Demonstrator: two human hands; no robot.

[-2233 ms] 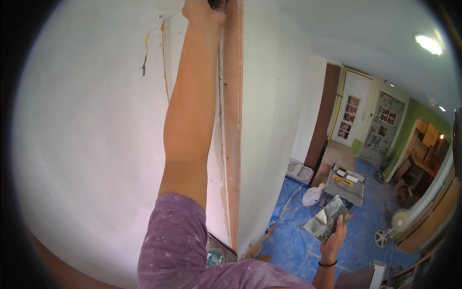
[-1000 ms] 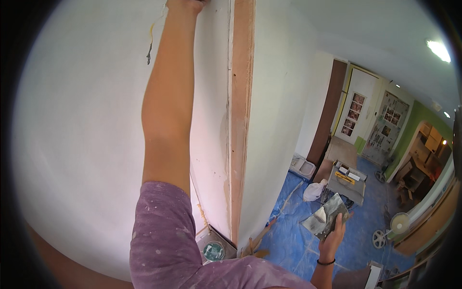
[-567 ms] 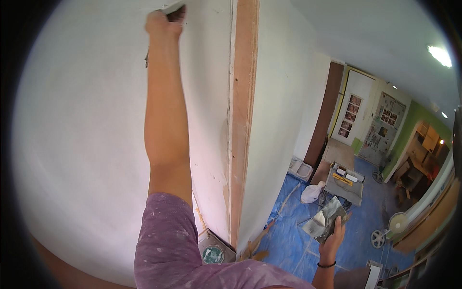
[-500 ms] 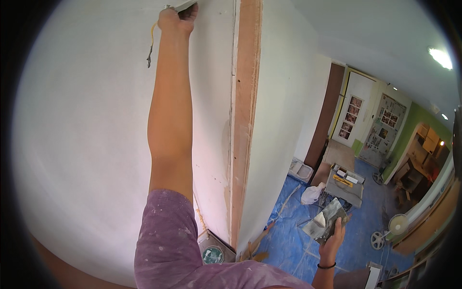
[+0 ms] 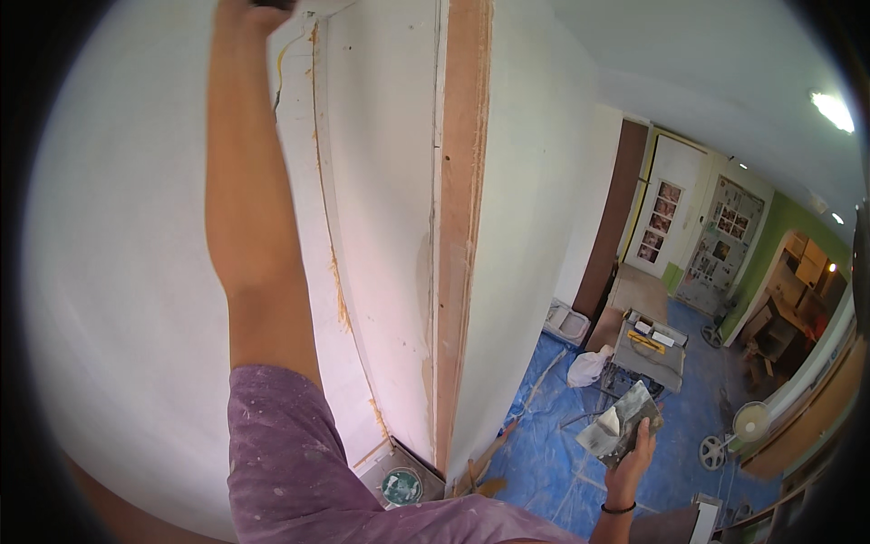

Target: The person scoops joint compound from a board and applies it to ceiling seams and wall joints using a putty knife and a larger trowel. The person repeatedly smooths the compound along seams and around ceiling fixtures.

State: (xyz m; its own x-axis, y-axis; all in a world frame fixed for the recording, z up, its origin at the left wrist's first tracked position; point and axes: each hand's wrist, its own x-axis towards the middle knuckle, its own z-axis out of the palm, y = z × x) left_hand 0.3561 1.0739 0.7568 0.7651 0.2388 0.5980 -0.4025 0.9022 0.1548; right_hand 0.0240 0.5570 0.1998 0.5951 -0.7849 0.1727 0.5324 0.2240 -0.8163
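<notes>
My left arm reaches straight up along the white wall (image 5: 118,245), and my left hand (image 5: 243,18) is cut by the top edge of the view. The fingers curl round a dark tool (image 5: 274,4), of which only a small part shows; its blade lies outside the view. Close beside that wrist, a thin yellow cable (image 5: 280,72) hangs from the wall. Lower right, my right hand (image 5: 632,461) grips a flat rectangular metal plate (image 5: 639,412). A lump of pale filler (image 5: 613,422) sits on the plate, and grey smears cover its face.
A bare wooden strip (image 5: 462,227) edges the wall corner. A ragged yellowish seam (image 5: 337,281) runs down the wall. Below stands a tub of white-green paste (image 5: 401,487). Blue sheeting (image 5: 544,453) covers the floor, with a tool-laden bench (image 5: 648,349), a white bag (image 5: 589,367) and a fan (image 5: 750,422).
My left arm has swung left and higher, taking the tool mostly out of view and uncovering the yellowish seam. My right hand and the plate have shifted slightly right and down.
</notes>
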